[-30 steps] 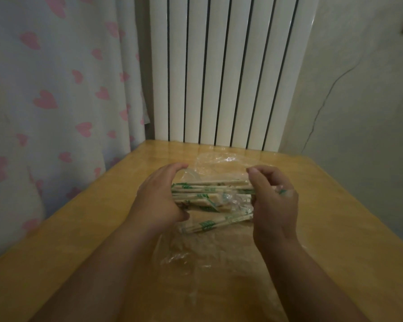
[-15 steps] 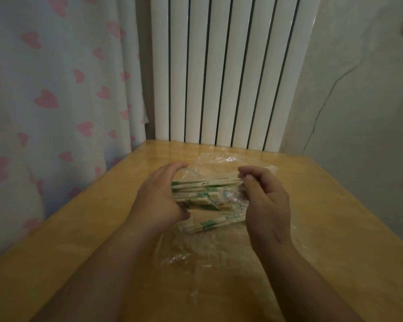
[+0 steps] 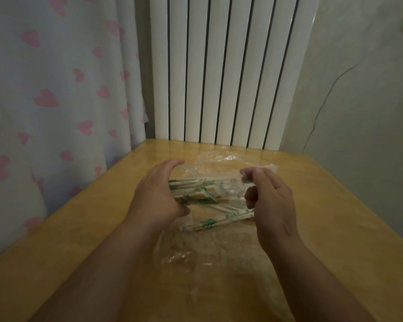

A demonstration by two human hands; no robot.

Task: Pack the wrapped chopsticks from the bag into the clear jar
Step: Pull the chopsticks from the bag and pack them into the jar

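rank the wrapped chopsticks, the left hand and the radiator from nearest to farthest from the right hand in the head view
From the right hand, which pinches clear plastic:
1. wrapped chopsticks, right beside it, on its left.
2. left hand, across the bundle, gripping its other end.
3. radiator, behind the table's far edge.

Table, wood, honey-yellow, glossy top, its far edge meeting the back of the room. Radiator, white, tall vertical columns, standing behind the table's far edge. Curtain, pale with pink hearts, hanging at left just beside the radiator. Wall, plain off-white, at right, with a thin dark crack running up it. Light dim; faint sheen on the tabletop.
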